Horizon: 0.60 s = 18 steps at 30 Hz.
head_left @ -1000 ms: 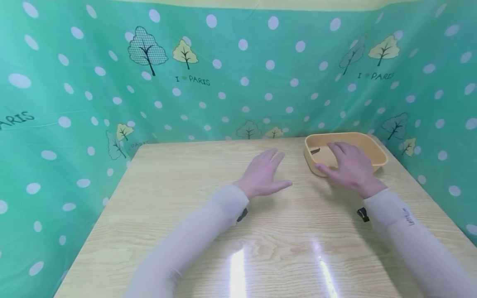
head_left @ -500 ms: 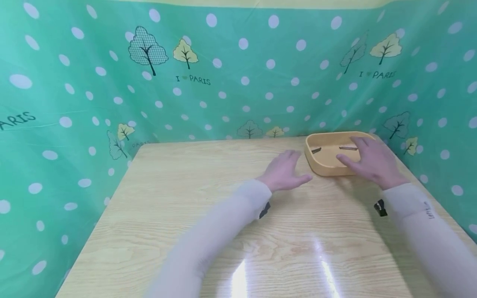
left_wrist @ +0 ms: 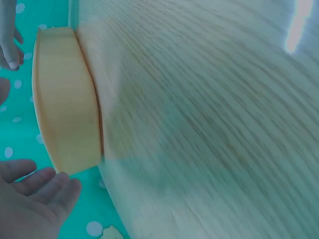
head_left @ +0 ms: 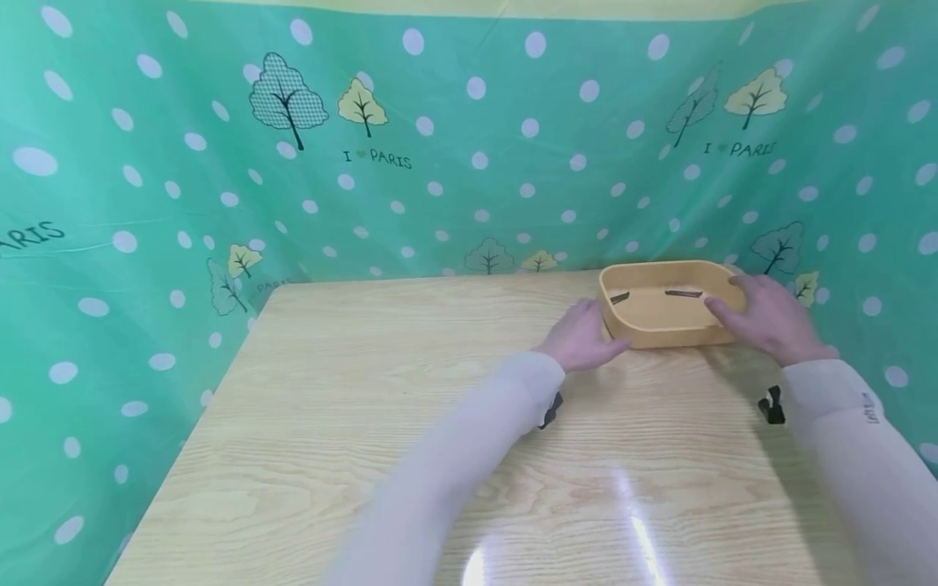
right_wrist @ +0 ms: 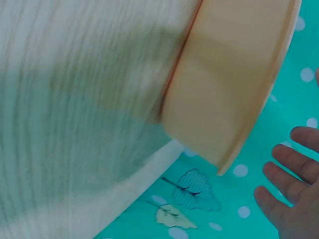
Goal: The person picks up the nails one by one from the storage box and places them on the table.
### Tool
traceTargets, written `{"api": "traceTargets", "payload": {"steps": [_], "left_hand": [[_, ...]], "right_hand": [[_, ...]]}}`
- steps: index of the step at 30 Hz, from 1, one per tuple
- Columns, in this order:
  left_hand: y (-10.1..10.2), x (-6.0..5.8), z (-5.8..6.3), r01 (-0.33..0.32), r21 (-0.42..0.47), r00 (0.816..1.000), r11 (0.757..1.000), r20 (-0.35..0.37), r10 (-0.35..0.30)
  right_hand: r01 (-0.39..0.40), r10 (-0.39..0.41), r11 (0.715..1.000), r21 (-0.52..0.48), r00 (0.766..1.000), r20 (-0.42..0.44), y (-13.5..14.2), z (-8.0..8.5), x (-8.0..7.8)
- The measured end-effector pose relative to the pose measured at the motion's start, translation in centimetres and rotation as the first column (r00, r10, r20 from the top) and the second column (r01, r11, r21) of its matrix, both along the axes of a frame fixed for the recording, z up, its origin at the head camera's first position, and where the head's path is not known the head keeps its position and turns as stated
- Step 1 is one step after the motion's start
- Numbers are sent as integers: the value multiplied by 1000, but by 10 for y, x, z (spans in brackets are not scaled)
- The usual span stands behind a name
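Observation:
A shallow yellow-orange plastic basin point(head_left: 674, 338) with rounded corners stands at the far right of the table. Inside it lie two small, thin dark items, one by the left wall point(head_left: 620, 298) and a longer one point(head_left: 683, 293) farther back. My left hand point(head_left: 582, 337) is at the basin's left end, thumb toward the front wall. In the left wrist view its fingers point(left_wrist: 46, 188) are extended right by the rim. My right hand point(head_left: 775, 319) is at the right end, overlapping the rim in the head view; the right wrist view shows its fingers point(right_wrist: 286, 179) spread beside the basin.
The light wood-grain table point(head_left: 330, 407) reaches back to a green polka-dot curtain point(head_left: 440, 212), which also hangs along both sides. Near each sleeve cuff sits a small black device point(head_left: 771, 405). Glare streaks point(head_left: 645, 537) mark the tabletop's front.
Both hands have moved right. The left has come from mid-table to the basin's left end; the right has shifted from over the basin to its right end, uncovering the items inside.

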<state>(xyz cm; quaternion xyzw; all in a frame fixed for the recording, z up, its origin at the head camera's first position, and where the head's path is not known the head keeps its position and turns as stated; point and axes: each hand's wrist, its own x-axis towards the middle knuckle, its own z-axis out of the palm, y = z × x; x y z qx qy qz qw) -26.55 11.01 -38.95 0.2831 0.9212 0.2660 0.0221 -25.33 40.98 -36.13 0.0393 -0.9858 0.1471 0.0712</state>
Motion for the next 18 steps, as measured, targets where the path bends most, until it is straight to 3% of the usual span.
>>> {"api": "traceTargets", "payload": {"steps": [6,11,18], "left_hand": [[12,-5,-4,-14,96,999,995,43,10],[22,-6,-4,-81,224,992,971,111,57],[32,-9,-12,-186,283,973,941,188,136]], "right_hand": [[15,-12,999,-48,998,56,13,-5,-1],[18,-11,995,-100,997,74,21,-10,-3],[76,-47,965,-251,992,121,28,-21,-2]]}}
